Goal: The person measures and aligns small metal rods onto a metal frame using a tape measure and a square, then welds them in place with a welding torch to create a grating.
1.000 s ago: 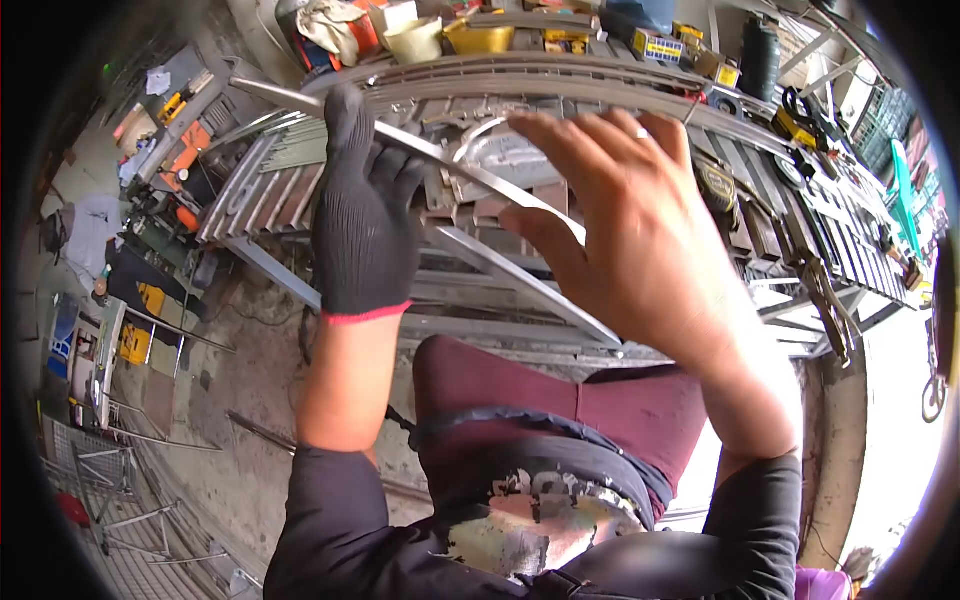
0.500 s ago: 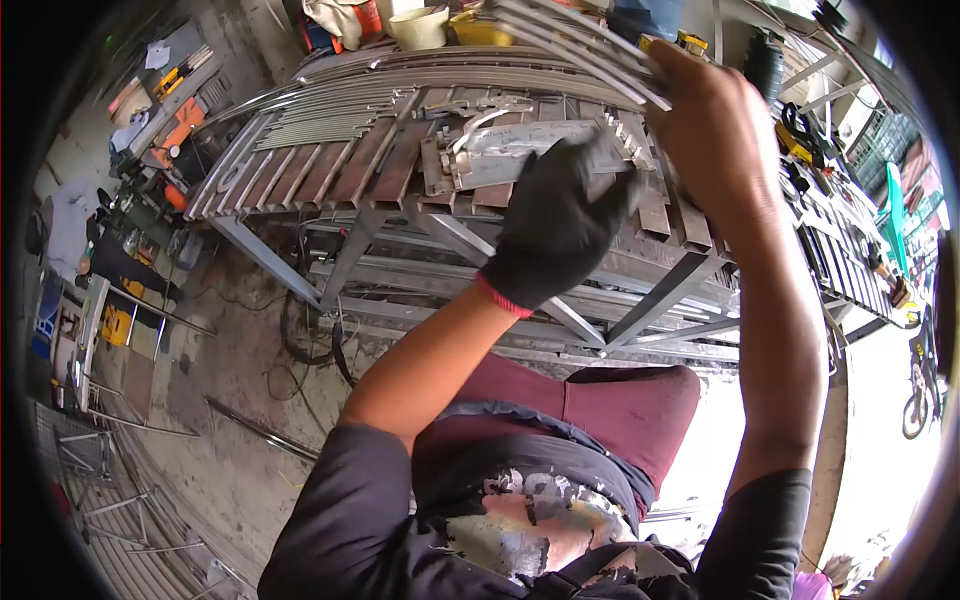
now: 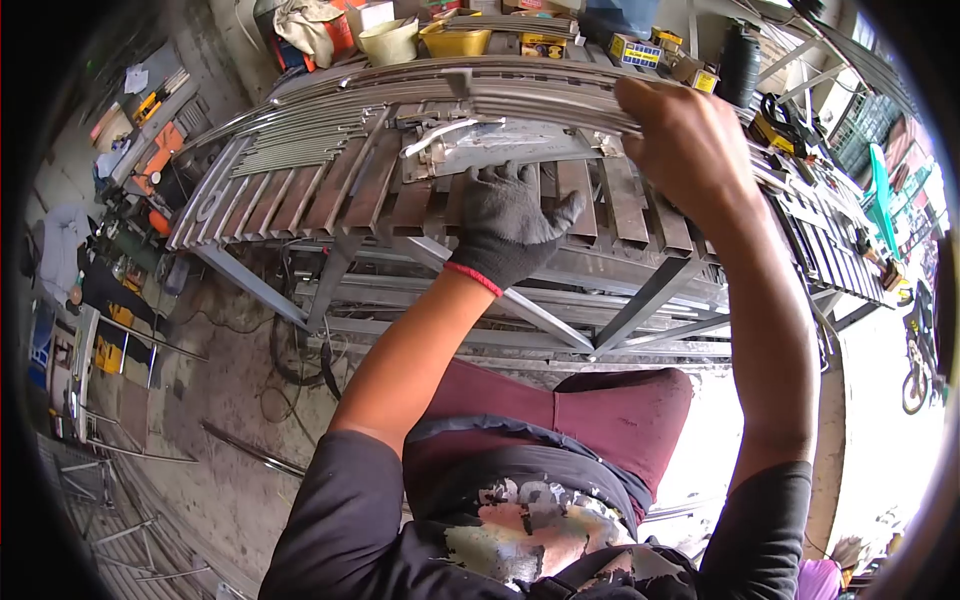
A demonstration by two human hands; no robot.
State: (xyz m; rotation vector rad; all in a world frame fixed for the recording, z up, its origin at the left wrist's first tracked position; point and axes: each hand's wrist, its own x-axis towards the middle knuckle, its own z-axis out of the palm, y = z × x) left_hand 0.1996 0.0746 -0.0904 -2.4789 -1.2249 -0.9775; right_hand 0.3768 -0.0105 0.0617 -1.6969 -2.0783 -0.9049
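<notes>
My left hand (image 3: 511,222), in a dark grey glove with a red cuff, lies at the front edge of a long metal plate (image 3: 500,150). Its fingertips are right at that edge and the thumb stands apart; it holds nothing. A bent, light-coloured handle (image 3: 437,137) sits at the plate's left end. My bare right hand (image 3: 690,145) is closed around the right end of several thin metal rods (image 3: 550,106). They reach leftward above the plate and hide part of its far side.
The slatted workbench (image 3: 355,185) is made of brown steel bars. More thin rods (image 3: 310,138) lie in a row on its left part. A cream bucket (image 3: 390,42), a yellow basin (image 3: 455,40) and small boxes (image 3: 635,50) stand behind. A second rack (image 3: 830,240) is at right.
The rods in my right hand have come down from a raised tilt to nearly level over the plate. My left hand has moved left onto the plate's front edge, and the plate sits farther back.
</notes>
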